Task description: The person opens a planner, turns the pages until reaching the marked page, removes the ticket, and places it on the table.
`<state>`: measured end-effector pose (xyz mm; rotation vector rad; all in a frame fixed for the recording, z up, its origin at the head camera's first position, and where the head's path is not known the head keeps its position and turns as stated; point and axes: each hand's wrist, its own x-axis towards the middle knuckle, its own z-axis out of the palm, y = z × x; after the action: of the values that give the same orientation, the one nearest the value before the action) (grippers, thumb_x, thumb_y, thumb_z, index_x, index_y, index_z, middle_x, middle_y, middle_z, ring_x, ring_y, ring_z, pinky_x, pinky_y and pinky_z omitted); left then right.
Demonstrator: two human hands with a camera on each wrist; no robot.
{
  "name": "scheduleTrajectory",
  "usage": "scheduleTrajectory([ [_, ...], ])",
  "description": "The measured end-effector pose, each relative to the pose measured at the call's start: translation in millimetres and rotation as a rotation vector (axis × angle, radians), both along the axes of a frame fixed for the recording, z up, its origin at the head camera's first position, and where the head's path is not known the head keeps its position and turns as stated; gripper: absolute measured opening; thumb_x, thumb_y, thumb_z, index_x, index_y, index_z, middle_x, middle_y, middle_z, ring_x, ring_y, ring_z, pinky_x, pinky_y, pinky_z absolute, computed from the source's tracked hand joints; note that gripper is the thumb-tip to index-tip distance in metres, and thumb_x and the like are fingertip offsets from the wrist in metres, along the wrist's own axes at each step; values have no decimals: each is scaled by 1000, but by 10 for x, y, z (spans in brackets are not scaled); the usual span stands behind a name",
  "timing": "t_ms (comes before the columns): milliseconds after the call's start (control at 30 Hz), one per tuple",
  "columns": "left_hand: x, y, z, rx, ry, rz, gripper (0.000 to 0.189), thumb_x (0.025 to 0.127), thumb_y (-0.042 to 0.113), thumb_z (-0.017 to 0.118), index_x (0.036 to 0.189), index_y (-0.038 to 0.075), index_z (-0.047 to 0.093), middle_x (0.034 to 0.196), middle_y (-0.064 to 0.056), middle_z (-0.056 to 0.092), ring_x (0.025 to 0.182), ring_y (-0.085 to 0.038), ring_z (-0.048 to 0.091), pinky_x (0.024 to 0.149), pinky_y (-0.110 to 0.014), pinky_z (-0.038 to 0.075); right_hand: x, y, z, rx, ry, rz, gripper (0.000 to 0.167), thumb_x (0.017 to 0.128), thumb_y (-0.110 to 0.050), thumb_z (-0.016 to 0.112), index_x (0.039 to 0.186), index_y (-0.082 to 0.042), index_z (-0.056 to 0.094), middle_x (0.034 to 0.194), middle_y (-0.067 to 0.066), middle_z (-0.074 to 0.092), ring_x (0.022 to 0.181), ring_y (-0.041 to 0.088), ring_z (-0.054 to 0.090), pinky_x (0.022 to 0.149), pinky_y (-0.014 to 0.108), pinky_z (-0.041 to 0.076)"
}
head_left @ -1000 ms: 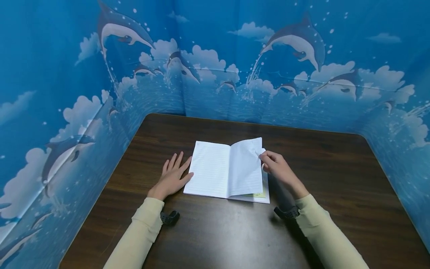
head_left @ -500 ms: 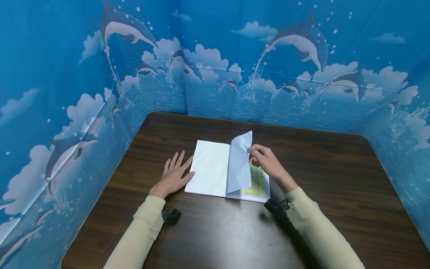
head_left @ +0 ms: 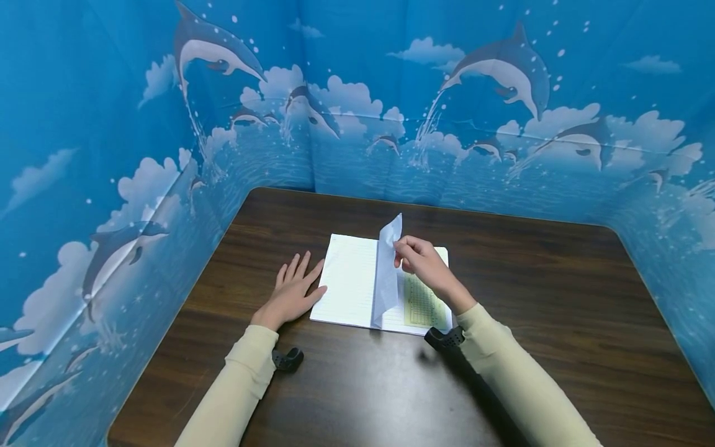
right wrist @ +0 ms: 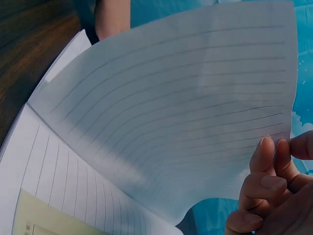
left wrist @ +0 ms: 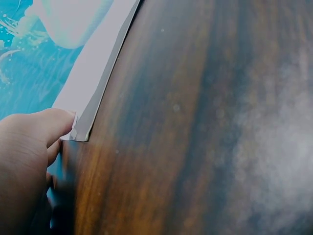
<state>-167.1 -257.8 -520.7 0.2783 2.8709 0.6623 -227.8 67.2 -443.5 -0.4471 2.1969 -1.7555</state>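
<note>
An open notebook [head_left: 349, 279] with white ruled pages lies on the table. One page [head_left: 385, 273] stands raised near the spine, its outer edge pinched between the thumb and fingers of my right hand [head_left: 421, 264]. In the right wrist view this lined page [right wrist: 195, 98] curves up from the binding toward the fingertips. Beneath it, the right side shows a yellow sheet [head_left: 423, 301] printed with a grid. My left hand [head_left: 287, 295] rests flat with spread fingers, its thumb at the notebook's left edge. The left wrist view shows that thumb on the notebook's corner [left wrist: 80, 122].
The dark wooden table [head_left: 530, 323] extends around the notebook on all sides. A blue curtain [head_left: 357, 124] printed with dolphins and clouds hangs behind and beside it. Black bands with small devices [head_left: 287, 359] sit on both wrists.
My right hand has moved left, bringing the page from lying over the right side to nearly upright at the spine. More of the yellow sheet shows. The left hand has stayed in place.
</note>
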Motion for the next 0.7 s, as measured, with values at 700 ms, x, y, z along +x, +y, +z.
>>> scheduleTrajectory([
  [700, -33, -29, -91, 46, 18, -11, 74, 107, 57, 43, 168, 21, 21, 177, -16, -1, 163, -43, -7, 126, -67, -6, -21, -101, -43, 22, 34, 15, 44, 110, -40, 49, 89, -4, 61, 79, 3, 63, 59, 12, 42, 63, 25, 39],
])
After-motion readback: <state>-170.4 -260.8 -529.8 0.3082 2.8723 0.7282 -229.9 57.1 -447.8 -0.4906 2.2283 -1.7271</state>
